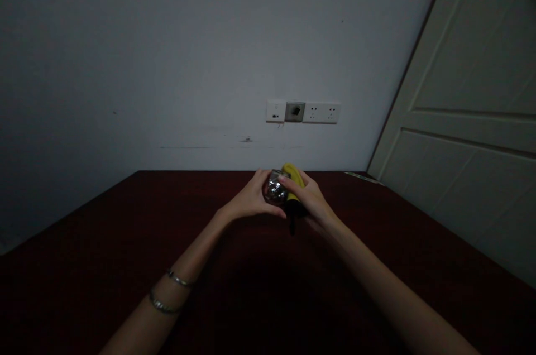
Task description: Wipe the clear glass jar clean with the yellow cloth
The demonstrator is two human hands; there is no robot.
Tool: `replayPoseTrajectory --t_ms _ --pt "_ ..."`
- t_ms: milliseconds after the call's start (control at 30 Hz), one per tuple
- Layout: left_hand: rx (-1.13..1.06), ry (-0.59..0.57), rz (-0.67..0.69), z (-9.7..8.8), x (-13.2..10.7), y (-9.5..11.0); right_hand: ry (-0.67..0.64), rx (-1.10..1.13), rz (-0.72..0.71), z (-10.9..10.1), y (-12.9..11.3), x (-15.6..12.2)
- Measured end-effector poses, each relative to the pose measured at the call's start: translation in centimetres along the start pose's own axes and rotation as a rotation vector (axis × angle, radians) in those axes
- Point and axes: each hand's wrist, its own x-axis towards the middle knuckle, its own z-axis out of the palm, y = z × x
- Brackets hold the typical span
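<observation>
Both my hands meet above the far middle of a dark red table (125,243). My left hand (251,198) is wrapped round a small shiny silver object (275,190), round and reflective; I cannot make out what it is. My right hand (310,198) grips a yellow cloth (292,176) and presses it against the silver object, with one finger laid across its top. A dark bit of the cloth or a strap hangs below my right hand. Two thin bracelets (170,293) circle my left forearm.
A pale wall stands just behind the table, with a row of white sockets (303,112) above the hands. A light panelled door (469,120) closes off the right side. The room is dim.
</observation>
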Motion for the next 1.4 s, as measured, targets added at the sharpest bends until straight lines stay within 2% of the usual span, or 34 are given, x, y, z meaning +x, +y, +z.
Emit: replayPoseTrajectory --t_ms 167,267,367,467,533,633,733,867,967,1167,1400 --pt "0.026 0.083 0.024 0.2 0.2 -0.2 0.022 -0.030 -0.059 -0.4 0.5 0.7" --pt "-0.032 0.112 0.034 0.3 0.1 -0.2 0.045 -0.108 -0.170 -0.7 1.0 1.0" --pt "-0.087 0.096 0.023 0.4 -0.1 0.0 0.031 -0.370 -0.485 -1.1 1.2 0.9" --pt "-0.084 0.094 -0.005 0.6 -0.2 0.2 -0.095 -0.669 -0.822 -1.8 0.9 0.6" --pt "-0.076 0.101 -0.017 0.7 -0.2 0.1 -0.222 -0.819 -0.965 -2.1 0.6 0.5" --pt "-0.039 0.104 -0.010 0.7 -0.1 0.0 -0.363 -0.941 -1.067 -2.4 0.2 0.4" --pt "0.013 0.091 0.009 0.5 -0.1 0.2 -0.327 -0.873 -1.013 -2.1 0.1 0.5" --pt "0.065 0.086 0.044 0.2 0.1 0.5 -0.117 -0.628 -0.794 -1.3 0.5 0.4" --pt "0.094 0.078 0.039 0.1 0.1 0.4 -0.005 -0.569 -0.745 -1.0 1.2 0.2" --pt "0.093 0.080 0.041 0.0 0.1 -0.3 -0.219 -0.757 -0.888 -1.7 1.9 0.1" --pt "0.187 0.103 0.066 0.3 0.1 -0.1 0.016 -0.557 -0.715 -1.0 1.3 0.5"
